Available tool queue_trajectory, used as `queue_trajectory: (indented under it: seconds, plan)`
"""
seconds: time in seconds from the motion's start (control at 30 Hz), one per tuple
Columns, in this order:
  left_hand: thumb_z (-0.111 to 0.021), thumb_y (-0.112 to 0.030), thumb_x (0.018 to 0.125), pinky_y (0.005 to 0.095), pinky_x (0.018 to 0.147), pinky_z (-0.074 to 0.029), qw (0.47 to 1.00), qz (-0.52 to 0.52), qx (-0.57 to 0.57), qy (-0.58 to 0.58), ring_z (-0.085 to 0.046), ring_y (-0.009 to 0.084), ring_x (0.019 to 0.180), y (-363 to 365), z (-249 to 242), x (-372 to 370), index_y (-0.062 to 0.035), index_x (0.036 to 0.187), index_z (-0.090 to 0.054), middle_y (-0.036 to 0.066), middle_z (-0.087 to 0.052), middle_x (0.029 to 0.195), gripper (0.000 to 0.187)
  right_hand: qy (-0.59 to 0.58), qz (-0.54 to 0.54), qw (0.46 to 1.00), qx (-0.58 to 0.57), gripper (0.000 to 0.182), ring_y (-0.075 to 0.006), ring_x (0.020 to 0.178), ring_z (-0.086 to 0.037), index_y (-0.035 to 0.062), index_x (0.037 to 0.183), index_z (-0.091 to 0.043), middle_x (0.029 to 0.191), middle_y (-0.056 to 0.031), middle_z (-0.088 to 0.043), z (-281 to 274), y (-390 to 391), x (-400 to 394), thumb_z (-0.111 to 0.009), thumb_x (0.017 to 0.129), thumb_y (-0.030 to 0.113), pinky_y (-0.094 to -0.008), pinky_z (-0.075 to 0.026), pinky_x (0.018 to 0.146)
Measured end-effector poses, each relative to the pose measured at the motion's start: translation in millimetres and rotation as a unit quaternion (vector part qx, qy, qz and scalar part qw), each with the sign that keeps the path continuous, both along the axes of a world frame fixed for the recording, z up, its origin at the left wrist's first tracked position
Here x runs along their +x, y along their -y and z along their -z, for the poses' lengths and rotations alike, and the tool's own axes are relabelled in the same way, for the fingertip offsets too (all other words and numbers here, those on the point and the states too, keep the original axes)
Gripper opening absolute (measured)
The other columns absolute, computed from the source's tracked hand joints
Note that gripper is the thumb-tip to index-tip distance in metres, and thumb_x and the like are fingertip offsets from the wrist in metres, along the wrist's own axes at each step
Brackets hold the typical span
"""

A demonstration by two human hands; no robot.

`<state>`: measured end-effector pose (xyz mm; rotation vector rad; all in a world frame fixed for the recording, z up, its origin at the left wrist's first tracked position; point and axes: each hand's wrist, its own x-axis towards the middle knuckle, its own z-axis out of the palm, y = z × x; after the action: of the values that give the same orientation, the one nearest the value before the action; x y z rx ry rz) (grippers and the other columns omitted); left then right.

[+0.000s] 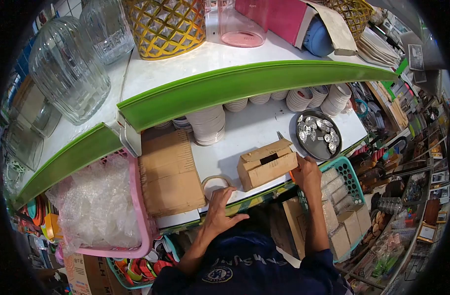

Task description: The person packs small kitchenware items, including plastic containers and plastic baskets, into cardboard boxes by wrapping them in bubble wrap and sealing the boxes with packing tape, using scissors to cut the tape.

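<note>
A small brown cardboard box [269, 167] with a dark strip on its side stands on the white shelf in front of me. At the box's right end, my right hand [308, 172] is closed around an orange handle [292, 175]; the rest of that tool is hidden. A pointed metal tip [280, 135] shows behind the box. My left hand [220, 211] is open at the shelf's front edge, thumb spread wide. Its fingertips reach the rim of a tape roll [203, 184] lying flat.
Flattened cardboard [168, 172] lies left. A pink basket [145, 216] holds bubble wrap. Stacked white dishes [207, 125] and a dark round pan [308, 142] with small foil-like pieces stand behind. A teal basket [356, 177] of wrapped blocks is at right. A green-edged shelf [254, 81] overhangs, carrying glassware.
</note>
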<state>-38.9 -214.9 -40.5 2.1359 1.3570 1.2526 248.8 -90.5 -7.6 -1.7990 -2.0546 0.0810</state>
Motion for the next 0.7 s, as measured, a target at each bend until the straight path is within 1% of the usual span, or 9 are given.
queue_trajectory:
  seconds: [0.07,0.13,0.23,0.4,0.53,0.6,0.63,0.67,0.7]
  plan:
    - [-0.083,-0.043,0.072,0.0502,0.094,-0.043,0.999,0.005,-0.031,0.033,-0.054,0.0395,0.109,0.4,0.1,3.9,-0.0034,0.144,-0.029,0.020,-0.055,0.125,0.099,-0.001,0.000,1.000,0.001,0.048,-0.0356,0.091,-0.062,0.0032,0.122,-0.064,0.096,-0.0173,-0.063,2.1,0.2,0.1,-0.073,0.076,0.015,-0.0434,-0.053,0.075]
    - [-0.081,-0.046,0.074,0.0487,0.097,-0.042,0.986,0.003,0.030,0.162,-0.055,0.0379,0.111,-0.4,9.1,10.3,-0.0014,0.148,-0.025,0.022,-0.055,0.124,0.103,-0.003,0.001,1.000,0.001,0.048,-0.0358,0.092,-0.061,0.0018,0.122,-0.063,0.097,-0.0177,-0.063,4.5,-0.2,-0.3,-0.073,0.076,0.014,-0.0433,-0.053,0.075]
    - [-0.077,-0.051,0.075,0.0461,0.097,-0.043,0.974,0.011,0.038,0.223,-0.056,0.0348,0.111,-3.1,12.3,14.6,-0.0020,0.150,-0.021,0.022,-0.056,0.121,0.106,-0.001,0.008,1.000,-0.005,0.048,-0.0362,0.092,-0.061,0.0002,0.121,-0.063,0.100,-0.0185,-0.062,6.3,0.4,-2.9,-0.072,0.076,0.012,-0.0433,-0.052,0.075]
    - [-0.076,-0.054,0.075,0.0449,0.096,-0.043,0.963,0.016,0.034,0.268,-0.056,0.0328,0.109,-4.7,5.3,20.8,-0.0016,0.150,-0.020,0.021,-0.057,0.118,0.107,-0.066,0.027,0.997,0.006,0.037,-0.0357,0.087,-0.063,0.0012,0.113,-0.066,0.097,-0.0179,-0.061,-16.2,15.2,-13.4,-0.073,0.078,0.010,-0.0437,-0.052,0.075]
    - [-0.077,-0.055,0.073,0.0446,0.096,-0.042,0.964,0.014,0.047,0.261,-0.056,0.0321,0.108,-5.3,-0.1,22.2,-0.0013,0.151,-0.020,0.021,-0.057,0.118,0.110,-0.059,0.043,0.996,0.059,0.026,-0.0355,0.082,-0.063,0.0040,0.105,-0.069,0.095,-0.0171,-0.061,-39.0,38.2,-13.4,-0.073,0.080,0.010,-0.0420,-0.053,0.072]
    - [-0.078,-0.055,0.071,0.0448,0.096,-0.042,0.965,0.010,0.052,0.256,-0.056,0.0326,0.108,-4.9,-4.5,23.4,-0.0010,0.150,-0.021,0.021,-0.057,0.118,0.111,-0.115,0.001,0.989,0.092,0.016,-0.0278,0.077,-0.063,0.0052,0.096,-0.071,0.095,-0.0129,-0.062,-50.3,52.9,-12.9,-0.074,0.080,0.007,-0.0359,-0.052,0.067]
    - [-0.079,-0.055,0.070,0.0449,0.097,-0.041,0.967,0.009,0.056,0.250,-0.055,0.0330,0.107,-4.9,-6.3,24.4,-0.0007,0.150,-0.021,0.021,-0.057,0.118,0.112,-0.114,0.002,0.989,0.092,0.016,-0.0278,0.077,-0.063,0.0052,0.096,-0.071,0.095,-0.0129,-0.062,-56.5,62.5,-14.6,-0.074,0.080,0.007,-0.0359,-0.052,0.067]
    - [-0.079,-0.055,0.070,0.0449,0.097,-0.041,0.967,0.012,0.056,0.250,-0.055,0.0330,0.107,-5.5,-7.1,25.6,-0.0007,0.150,-0.021,0.021,-0.057,0.118,0.112,-0.227,-0.046,0.972,0.029,0.014,-0.0230,0.076,-0.063,0.0048,0.093,-0.071,0.095,-0.0104,-0.063,-62.6,72.9,-19.0,-0.074,0.080,0.006,-0.0324,-0.050,0.066]
    - [-0.080,-0.055,0.069,0.0456,0.097,-0.041,0.968,0.014,0.061,0.244,-0.054,0.0338,0.109,-6.1,-7.6,27.0,-0.0013,0.149,-0.023,0.021,-0.056,0.120,0.112,-0.336,-0.093,0.937,-0.034,0.011,-0.0181,0.075,-0.062,0.0043,0.091,-0.071,0.095,-0.0078,-0.063,-66.6,81.2,-24.2,-0.074,0.080,0.005,-0.0290,-0.049,0.064]
